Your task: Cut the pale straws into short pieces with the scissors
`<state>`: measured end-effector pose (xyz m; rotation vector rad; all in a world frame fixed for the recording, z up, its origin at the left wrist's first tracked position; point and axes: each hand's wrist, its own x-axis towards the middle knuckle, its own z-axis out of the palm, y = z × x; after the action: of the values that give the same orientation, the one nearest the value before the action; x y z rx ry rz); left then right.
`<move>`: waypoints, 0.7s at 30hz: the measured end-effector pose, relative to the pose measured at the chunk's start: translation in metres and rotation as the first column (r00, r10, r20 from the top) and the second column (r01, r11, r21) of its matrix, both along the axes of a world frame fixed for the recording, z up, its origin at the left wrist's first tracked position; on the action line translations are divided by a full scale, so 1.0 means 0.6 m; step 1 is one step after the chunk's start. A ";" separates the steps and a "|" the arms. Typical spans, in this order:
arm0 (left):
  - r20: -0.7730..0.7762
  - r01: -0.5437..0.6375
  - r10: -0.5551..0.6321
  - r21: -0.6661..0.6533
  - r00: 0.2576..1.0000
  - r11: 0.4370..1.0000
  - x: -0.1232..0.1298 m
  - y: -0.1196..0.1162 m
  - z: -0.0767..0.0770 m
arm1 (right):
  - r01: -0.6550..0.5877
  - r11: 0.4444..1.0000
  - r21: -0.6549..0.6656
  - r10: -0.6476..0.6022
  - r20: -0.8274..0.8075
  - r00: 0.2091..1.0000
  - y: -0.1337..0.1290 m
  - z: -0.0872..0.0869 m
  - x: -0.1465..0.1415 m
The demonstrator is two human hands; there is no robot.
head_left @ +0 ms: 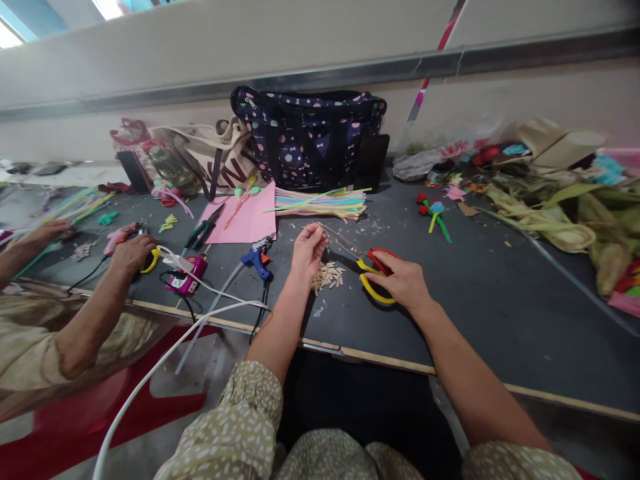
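My right hand (400,277) holds scissors (377,293) with red and yellow handles, their blades pointing left toward my other hand. Thumb and fingertips pinched together, my left hand (310,248) is at the blade tips; whatever is between its fingers is too small to make out. Below the blades, a pile of small pale pieces (329,277) lies on the dark table (480,300). A blue glue gun (259,259) lies left of my left hand. Behind the hands is a bundle of pastel pipe cleaners (320,202), beside a pink sheet (250,223).
A dark patterned bag (310,143) stands at the wall. Dry husks (575,213) and a red-and-blue pipe-cleaner flower (436,210) are on the right. To the left are green-handled pliers (203,230), a magenta box (187,277), white cables (173,347) and another person's hands (131,257).
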<state>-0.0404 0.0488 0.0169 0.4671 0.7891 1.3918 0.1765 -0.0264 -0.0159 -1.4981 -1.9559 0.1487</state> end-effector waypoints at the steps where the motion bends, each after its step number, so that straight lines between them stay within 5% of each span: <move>1: 0.002 -0.002 0.002 -0.004 1.000 1.000 0.000 0.000 0.000 | 0.007 1.000 0.001 -0.007 0.005 1.000 0.000 0.000 -0.001; 11: 0.040 0.009 -0.010 0.013 0.999 1.000 -0.002 0.000 0.001 | 0.144 0.979 -0.148 -0.135 0.066 0.989 -0.006 0.035 -0.016; 21: 0.040 0.007 -0.008 0.032 0.999 0.999 -0.003 0.000 0.000 | 0.146 0.988 -0.055 -0.136 0.151 0.979 -0.003 0.015 -0.005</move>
<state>-0.0424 0.0486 0.0168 0.4655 0.7328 1.4043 0.1736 -0.0279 -0.0068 -1.7286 -1.9665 0.0426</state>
